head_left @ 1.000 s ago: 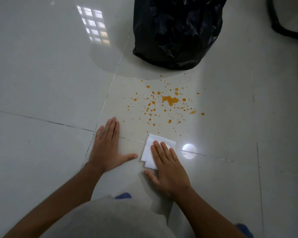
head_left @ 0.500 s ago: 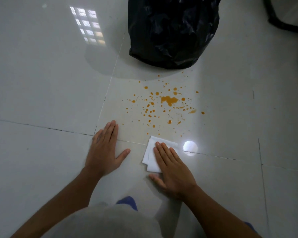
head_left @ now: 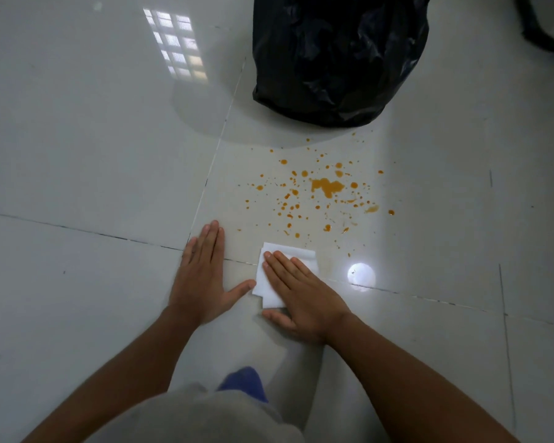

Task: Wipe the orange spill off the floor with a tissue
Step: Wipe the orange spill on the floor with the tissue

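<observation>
We press our right hand [head_left: 304, 292] flat, fingers spread, on a folded white tissue [head_left: 288, 270] lying on the glossy pale floor [head_left: 77, 139], just short of the orange spill [head_left: 327, 187]. The spill, one larger blot ringed by scattered droplets, sits untouched between the tissue and a black rubbish bag [head_left: 336, 55] farther off. Our left hand [head_left: 202, 276] lies palm-down on the tile beside the tissue, fingers together, thumb stretched out until its tip nearly meets the tissue's edge. A round glare spot [head_left: 361, 276] shines right of the tissue
</observation>
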Tool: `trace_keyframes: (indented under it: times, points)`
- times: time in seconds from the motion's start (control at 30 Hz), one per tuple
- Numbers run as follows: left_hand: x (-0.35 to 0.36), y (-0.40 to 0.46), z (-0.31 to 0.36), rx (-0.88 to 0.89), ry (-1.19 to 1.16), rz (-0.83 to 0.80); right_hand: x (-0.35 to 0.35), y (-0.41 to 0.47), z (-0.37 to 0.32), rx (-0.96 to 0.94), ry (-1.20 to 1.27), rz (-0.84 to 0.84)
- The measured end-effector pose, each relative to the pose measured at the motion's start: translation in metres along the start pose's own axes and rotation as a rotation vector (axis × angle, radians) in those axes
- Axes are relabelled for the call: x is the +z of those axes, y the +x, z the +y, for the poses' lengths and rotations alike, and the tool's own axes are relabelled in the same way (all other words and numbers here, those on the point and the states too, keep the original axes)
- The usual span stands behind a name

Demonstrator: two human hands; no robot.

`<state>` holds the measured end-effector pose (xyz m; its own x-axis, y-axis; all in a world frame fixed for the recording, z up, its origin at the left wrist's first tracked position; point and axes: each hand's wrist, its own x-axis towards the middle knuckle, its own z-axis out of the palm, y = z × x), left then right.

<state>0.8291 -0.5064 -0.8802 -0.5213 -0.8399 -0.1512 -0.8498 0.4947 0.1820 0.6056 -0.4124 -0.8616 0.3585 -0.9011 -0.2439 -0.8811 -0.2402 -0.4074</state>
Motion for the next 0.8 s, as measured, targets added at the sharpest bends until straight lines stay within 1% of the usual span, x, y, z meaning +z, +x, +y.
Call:
trace_keyframes:
  times: [0.13, 0.23, 0.47, 0.63, 0.8]
  points:
    - [0.0, 0.001, -0.004, 0.007, -0.057, 0.043, -0.001, 0.03, -0.003, -0.022, -0.022, 0.017]
    - [0.0, 0.002, -0.003, 0.008, -0.074, 0.063, -0.002, 0.033, -0.003, -0.027, -0.029, 0.04]
    - [0.002, 0.004, -0.003, -0.008, -0.05, 0.044, -0.003, 0.033, -0.004, -0.019, -0.03, 0.063]
    - [0.001, 0.005, -0.004, 0.007, -0.04, 0.06, -0.011, 0.034, 0.0, -0.069, -0.08, 0.061]
    - [-0.001, 0.003, -0.003, -0.026, -0.007, 0.049, -0.011, 0.033, -0.002, -0.052, -0.056, 0.063]
